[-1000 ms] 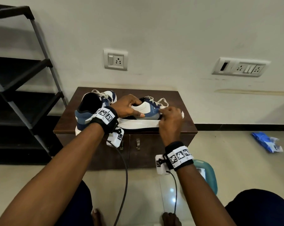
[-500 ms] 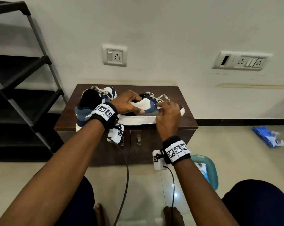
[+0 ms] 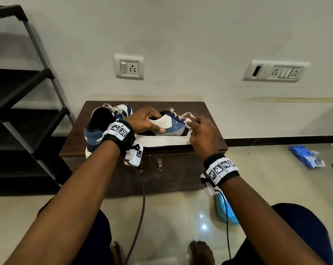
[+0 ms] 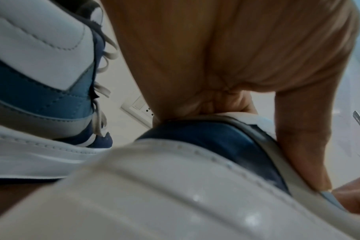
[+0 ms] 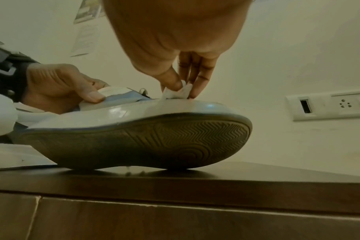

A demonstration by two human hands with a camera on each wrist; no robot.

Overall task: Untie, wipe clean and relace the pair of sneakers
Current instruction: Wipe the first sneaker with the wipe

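Two blue, white and grey sneakers sit on a low dark wooden cabinet (image 3: 209, 109). The right sneaker (image 3: 171, 129) is tipped onto its side, sole (image 5: 146, 142) toward me. My left hand (image 3: 146, 121) grips its heel collar, thumb on the white heel panel (image 5: 105, 95). My right hand (image 3: 198, 131) pinches a small white wipe (image 5: 178, 92) and presses it on the toe end of the white midsole. The left sneaker (image 3: 102, 127) stands upright beside it at the left, its off-white laces (image 4: 101, 91) in place.
A black metal rack (image 3: 24, 96) stands at the left. Wall sockets (image 3: 129, 66) are above the cabinet. A teal tub (image 3: 225, 211) sits on the floor under my right wrist; a blue wipe packet (image 3: 305, 155) lies at the right. My knees and bare feet are below.
My right hand with the wipe has shifted slightly along the toe end of the tipped sneaker. The left hand has kept its grip on the heel.
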